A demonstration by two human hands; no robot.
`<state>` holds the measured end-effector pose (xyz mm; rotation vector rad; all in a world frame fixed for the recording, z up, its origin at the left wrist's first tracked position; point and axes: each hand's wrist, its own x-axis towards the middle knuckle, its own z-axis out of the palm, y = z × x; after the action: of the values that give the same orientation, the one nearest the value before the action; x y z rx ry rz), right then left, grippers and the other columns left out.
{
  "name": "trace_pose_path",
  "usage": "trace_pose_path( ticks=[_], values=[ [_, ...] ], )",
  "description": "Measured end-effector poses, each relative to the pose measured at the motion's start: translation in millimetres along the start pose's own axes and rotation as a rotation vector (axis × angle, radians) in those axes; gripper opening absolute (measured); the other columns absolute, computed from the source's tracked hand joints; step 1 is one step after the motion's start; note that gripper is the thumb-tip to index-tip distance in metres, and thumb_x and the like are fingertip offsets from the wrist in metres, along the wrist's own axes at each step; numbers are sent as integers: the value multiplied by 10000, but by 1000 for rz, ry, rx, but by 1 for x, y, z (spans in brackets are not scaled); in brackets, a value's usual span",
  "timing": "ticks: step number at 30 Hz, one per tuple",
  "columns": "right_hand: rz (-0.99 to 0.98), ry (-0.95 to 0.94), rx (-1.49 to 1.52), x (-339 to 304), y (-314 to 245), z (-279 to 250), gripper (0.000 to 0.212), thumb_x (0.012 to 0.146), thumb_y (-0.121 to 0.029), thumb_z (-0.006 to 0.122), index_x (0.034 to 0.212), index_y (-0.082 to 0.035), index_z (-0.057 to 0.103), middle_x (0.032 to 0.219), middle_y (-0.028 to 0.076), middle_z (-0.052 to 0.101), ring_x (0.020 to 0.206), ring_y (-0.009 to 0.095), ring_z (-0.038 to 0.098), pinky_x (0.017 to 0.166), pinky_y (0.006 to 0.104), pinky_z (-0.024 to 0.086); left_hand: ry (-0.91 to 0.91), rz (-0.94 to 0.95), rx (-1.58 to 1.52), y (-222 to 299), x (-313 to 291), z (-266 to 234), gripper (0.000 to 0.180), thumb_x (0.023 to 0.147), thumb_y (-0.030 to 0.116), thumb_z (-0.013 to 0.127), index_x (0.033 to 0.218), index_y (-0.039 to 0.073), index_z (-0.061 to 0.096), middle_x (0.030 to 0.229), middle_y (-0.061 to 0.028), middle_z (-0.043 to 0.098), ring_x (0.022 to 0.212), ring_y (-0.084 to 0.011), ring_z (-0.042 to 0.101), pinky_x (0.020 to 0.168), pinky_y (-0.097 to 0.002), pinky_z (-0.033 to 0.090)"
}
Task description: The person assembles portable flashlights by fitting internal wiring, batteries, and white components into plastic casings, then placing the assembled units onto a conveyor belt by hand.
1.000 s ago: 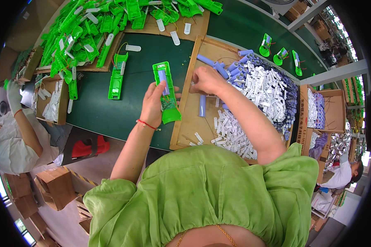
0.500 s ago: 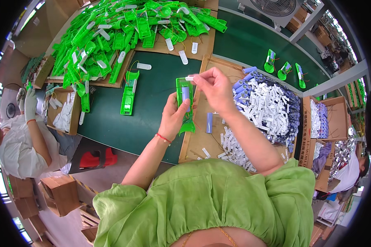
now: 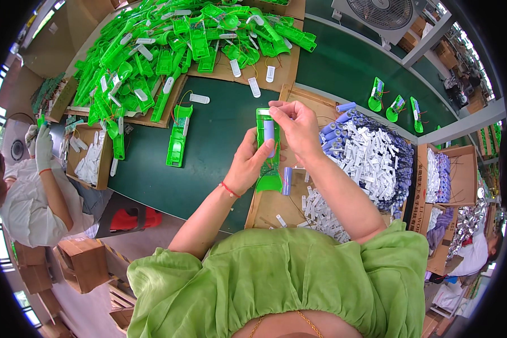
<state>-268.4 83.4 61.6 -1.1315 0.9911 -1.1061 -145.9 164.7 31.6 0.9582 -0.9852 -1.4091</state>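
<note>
My left hand (image 3: 248,164) is closed around a long green plastic housing (image 3: 270,183), open side up. A purple cylindrical battery cell (image 3: 269,130) lies lengthwise in it under my left thumb. At the housing's far end, my right hand (image 3: 302,128) pinches a small white plastic piece (image 3: 265,112) against or just over the rim; exact contact is unclear. Just right of the housing's near end, a loose purple cell (image 3: 287,181) rests on cardboard. A second green housing (image 3: 178,136), wired to a white piece (image 3: 199,98), lies on the green tabletop to the left.
Green housings (image 3: 152,56) are heaped at the far left. White parts (image 3: 357,147) and purple cells pile up at the right. Several filled housings (image 3: 376,93) stand far right, near a fan (image 3: 376,12). A gloved co-worker (image 3: 34,191) is at the left beside a carton (image 3: 102,163).
Both hands and the housing have shifted right in the picture, and the housing sits straighter. The white piece has come from beside the housing's far end to lie across it.
</note>
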Motion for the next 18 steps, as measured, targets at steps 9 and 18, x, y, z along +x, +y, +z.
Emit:
trace_pose_path(
  ticks=[9, 18],
  values=[
    [18, -318, -525, 84, -27, -44, 174, 766, -100, 759, 877, -7, 663, 768, 47, 659, 707, 109, 627, 615, 254, 525, -78, 76, 106, 0, 25, -17, 474, 877, 286, 673, 1203, -6, 490, 1124, -129, 548, 1038, -216, 541, 929, -357, 427],
    [-68, 399, -635, 295, 2, -265, 160, 828, -153, 720, 942, -46, 688, 872, 15, 661, 784, 111, 619, 677, 253, 519, 834, 148, 1499, 21, -58, -145, 630, 654, 307, 821, 1167, 59, 553, 1178, -121, 529, 1101, -319, 483, 945, -419, 390]
  ],
)
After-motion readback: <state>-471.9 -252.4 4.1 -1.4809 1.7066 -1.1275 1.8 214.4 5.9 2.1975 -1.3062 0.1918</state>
